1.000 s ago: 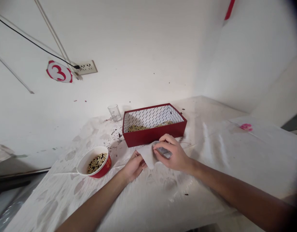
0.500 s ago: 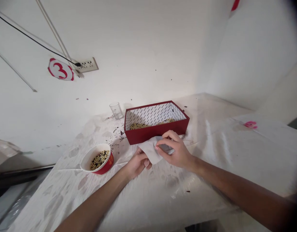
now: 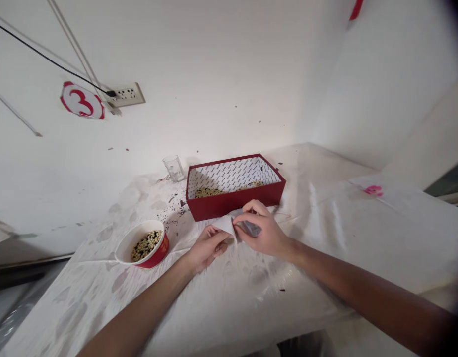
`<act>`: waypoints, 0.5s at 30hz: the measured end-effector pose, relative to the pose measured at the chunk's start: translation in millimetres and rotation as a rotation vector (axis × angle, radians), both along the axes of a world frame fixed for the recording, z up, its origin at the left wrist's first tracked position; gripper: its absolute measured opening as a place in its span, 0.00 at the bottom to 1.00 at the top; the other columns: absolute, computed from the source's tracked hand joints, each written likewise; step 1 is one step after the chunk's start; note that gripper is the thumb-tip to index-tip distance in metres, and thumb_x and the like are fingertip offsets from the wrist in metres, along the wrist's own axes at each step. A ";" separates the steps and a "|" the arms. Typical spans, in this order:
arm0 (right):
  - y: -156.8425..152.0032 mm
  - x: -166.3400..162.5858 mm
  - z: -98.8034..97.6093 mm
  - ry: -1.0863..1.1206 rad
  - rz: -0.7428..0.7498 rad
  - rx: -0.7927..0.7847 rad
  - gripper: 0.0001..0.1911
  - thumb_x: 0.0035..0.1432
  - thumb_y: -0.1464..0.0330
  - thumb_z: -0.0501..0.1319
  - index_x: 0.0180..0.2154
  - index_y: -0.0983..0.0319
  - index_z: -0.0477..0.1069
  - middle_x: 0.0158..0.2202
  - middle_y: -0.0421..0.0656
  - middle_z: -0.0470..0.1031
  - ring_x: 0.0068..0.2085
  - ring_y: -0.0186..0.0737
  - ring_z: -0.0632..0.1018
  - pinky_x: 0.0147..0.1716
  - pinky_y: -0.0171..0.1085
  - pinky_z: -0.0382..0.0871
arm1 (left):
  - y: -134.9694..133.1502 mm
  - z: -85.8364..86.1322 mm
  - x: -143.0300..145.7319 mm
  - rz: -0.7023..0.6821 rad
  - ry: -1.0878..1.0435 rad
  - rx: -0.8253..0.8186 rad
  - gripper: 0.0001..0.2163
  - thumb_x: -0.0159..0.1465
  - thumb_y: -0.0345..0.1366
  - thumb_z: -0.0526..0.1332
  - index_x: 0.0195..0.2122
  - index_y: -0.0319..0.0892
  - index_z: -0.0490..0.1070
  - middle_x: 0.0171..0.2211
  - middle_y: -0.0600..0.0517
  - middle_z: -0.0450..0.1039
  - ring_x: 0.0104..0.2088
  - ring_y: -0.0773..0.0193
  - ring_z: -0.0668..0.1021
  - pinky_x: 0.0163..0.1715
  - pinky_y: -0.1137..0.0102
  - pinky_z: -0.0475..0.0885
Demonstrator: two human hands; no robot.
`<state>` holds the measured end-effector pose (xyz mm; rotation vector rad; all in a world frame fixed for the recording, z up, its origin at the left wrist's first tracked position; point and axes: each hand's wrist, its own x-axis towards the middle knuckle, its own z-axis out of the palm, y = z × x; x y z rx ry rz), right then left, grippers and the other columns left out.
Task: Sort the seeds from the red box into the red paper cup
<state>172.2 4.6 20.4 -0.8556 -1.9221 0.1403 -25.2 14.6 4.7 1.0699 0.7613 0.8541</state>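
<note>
By red box (image 3: 236, 202), half-curled hands (image 3: 266, 233) pinch white sheet (image 3: 224, 224).

At centre, a dark red box (image 3: 236, 202), its white lining (image 3: 230, 174) repeating small dark print; below it, a whitish-grey sheet (image 3: 224, 224). Lower left, a bowl (image 3: 160, 254), red outside, white inside; grains (image 3: 147, 245) black and pale yellow. Upper left, a white sign (image 3: 74, 100) with red "3".

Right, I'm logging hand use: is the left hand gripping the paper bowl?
No, the left hand holds thin white material, while the paper bowl stands apart on the tablecloth.
</note>
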 end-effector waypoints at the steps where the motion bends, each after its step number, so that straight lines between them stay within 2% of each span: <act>1: -0.4 -0.5 -0.1 0.005 0.023 -0.006 0.08 0.57 0.72 0.63 0.40 0.56 0.75 0.39 0.43 0.67 0.41 0.41 0.71 0.39 0.43 0.69 | 0.0 0.9 0.1 -0.019 -0.003 0.019 0.14 0.55 0.39 0.71 0.23 0.39 0.68 0.19 0.60 0.56 0.18 0.77 0.52 0.16 0.73 0.42; 5: -1.8 -1.8 0.7 0.040 0.103 -0.033 0.07 0.58 0.72 0.63 0.39 0.57 0.75 0.39 0.44 0.66 0.40 0.41 0.71 0.38 0.42 0.70 | 0.3 2.4 0.3 -0.040 -0.051 0.029 0.10 0.55 0.35 0.71 0.26 0.37 0.70 0.21 0.59 0.58 0.20 0.77 0.51 0.18 0.73 0.43; 9: -3.1 -1.1 3.5 0.083 0.139 -0.049 0.06 0.59 0.71 0.63 0.39 0.57 0.75 0.38 0.43 0.66 0.39 0.40 0.72 0.38 0.42 0.71 | 1.6 -0.3 -0.5 -0.032 -0.076 -0.010 0.11 0.55 0.33 0.70 0.24 0.38 0.67 0.20 0.59 0.57 0.19 0.77 0.52 0.16 0.74 0.43; 13: -2.0 -0.2 6.0 0.175 0.077 -0.102 0.04 0.62 0.68 0.62 0.38 0.57 0.76 0.37 0.42 0.67 0.38 0.38 0.72 0.36 0.41 0.70 | 3.8 -1.9 -0.8 -0.006 -0.058 -0.041 0.14 0.55 0.35 0.69 0.22 0.39 0.63 0.19 0.60 0.55 0.17 0.78 0.50 0.15 0.75 0.39; 15: 0.3 0.2 5.3 0.218 0.025 -0.149 0.04 0.64 0.67 0.61 0.38 0.57 0.76 0.37 0.42 0.68 0.38 0.38 0.73 0.35 0.40 0.70 | 4.4 -1.4 -0.4 -0.004 -0.063 -0.068 0.13 0.55 0.36 0.69 0.24 0.40 0.65 0.20 0.60 0.55 0.17 0.78 0.52 0.14 0.75 0.39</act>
